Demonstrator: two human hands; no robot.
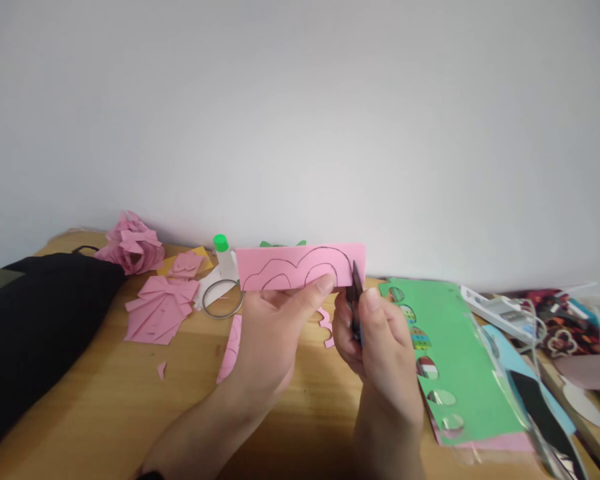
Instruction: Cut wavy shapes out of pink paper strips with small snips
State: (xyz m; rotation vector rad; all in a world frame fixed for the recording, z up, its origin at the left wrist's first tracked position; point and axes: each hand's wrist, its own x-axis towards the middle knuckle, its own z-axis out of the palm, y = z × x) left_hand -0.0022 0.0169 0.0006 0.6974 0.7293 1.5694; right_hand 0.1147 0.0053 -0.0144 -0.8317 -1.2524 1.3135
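Observation:
A strip of pink paper [275,257] with curved outlines drawn in dark line is held up above the table. My left hand [275,333] pinches its lower edge, thumb in front. In my right hand [385,340] is a pair of scissors [355,283], blades pointing up at the strip's right end, beside the drawn curve. The scissors' handles are mostly hidden by the fingers. Below, between the hands, a small wavy pink cutout [325,328] lies on the table. Left of my left wrist lies another pink piece with drawn lines [230,348].
A glue stick [222,257] with a green cap stands behind a metal ring [206,308]. Folded pink paper [161,313] and a pink paper bundle [133,243] are at the left, near a black bag [45,327]. Green sheets [465,360] lie right, beside assorted clutter [555,327]. A wall rises behind.

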